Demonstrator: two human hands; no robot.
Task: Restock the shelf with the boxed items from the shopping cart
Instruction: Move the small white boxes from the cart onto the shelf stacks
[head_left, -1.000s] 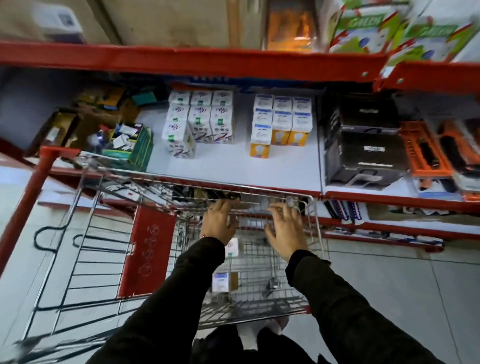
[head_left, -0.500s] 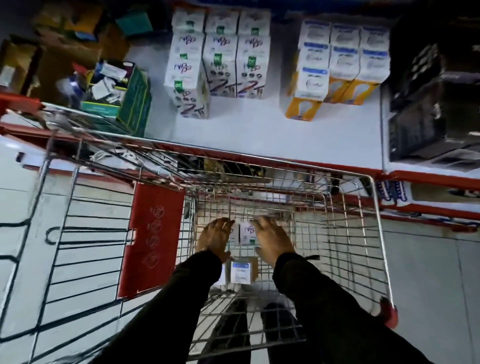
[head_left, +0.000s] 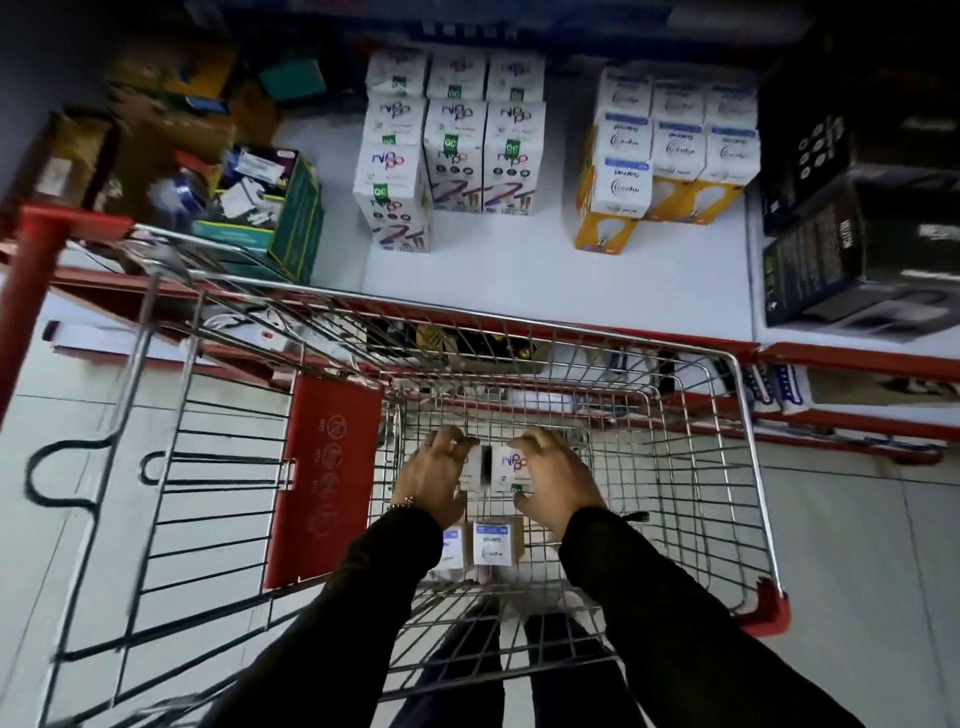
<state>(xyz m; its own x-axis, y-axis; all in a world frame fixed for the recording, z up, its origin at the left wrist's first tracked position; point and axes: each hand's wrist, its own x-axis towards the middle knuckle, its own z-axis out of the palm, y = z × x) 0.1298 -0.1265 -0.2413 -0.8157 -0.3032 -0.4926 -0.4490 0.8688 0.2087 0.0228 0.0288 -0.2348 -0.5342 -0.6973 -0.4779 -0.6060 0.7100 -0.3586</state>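
Both hands reach down into the wire shopping cart (head_left: 743, 431). My left hand (head_left: 434, 480) is wrapped around a white box (head_left: 474, 467), mostly hidden by the fingers. My right hand (head_left: 553, 480) grips a second white box with a purple logo (head_left: 510, 470). Two more boxes with blue labels (head_left: 491, 543) lie on the cart floor nearer me. On the white shelf (head_left: 519, 280) beyond the cart stand rows of matching white boxes (head_left: 452, 150) and white-and-yellow bulb boxes (head_left: 660, 156).
A green carton of loose items (head_left: 270, 208) sits on the shelf's left, and black boxes (head_left: 857, 223) on its right. The cart's red child-seat flap (head_left: 322, 483) is left of my hands. Red shelf edges run behind the cart. Tiled floor lies on both sides.
The view tilted down towards the cart. My hands left the cart's far rim, dropped into the basket and closed around the two white boxes.
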